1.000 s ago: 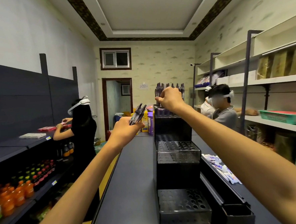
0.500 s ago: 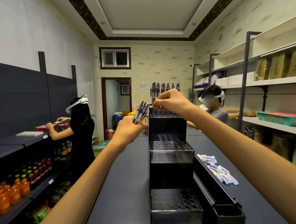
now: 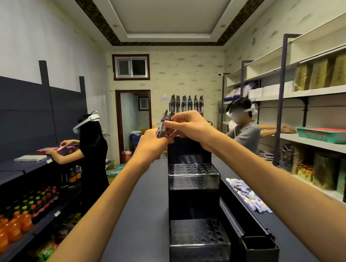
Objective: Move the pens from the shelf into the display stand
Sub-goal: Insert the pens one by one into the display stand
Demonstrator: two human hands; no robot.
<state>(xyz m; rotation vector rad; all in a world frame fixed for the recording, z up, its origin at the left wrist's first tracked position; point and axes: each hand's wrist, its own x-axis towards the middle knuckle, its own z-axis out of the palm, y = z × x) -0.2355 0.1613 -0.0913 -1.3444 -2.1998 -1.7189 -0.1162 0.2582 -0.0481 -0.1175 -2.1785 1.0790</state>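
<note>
Pens [image 3: 163, 122] bunched in my left hand [image 3: 151, 144], right hand [image 3: 188, 126] pinching one out; next: seat it in display stand [image 3: 192, 170] far row.

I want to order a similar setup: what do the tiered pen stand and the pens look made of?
Display stand: black body, likely plastic or acrylic, though coated metal is possible; the hole-punched tiers have glossy fronts that catch reflections. Pens in the left hand: clear plastic barrels with dark parts showing through. The right hand pinches one.
</note>
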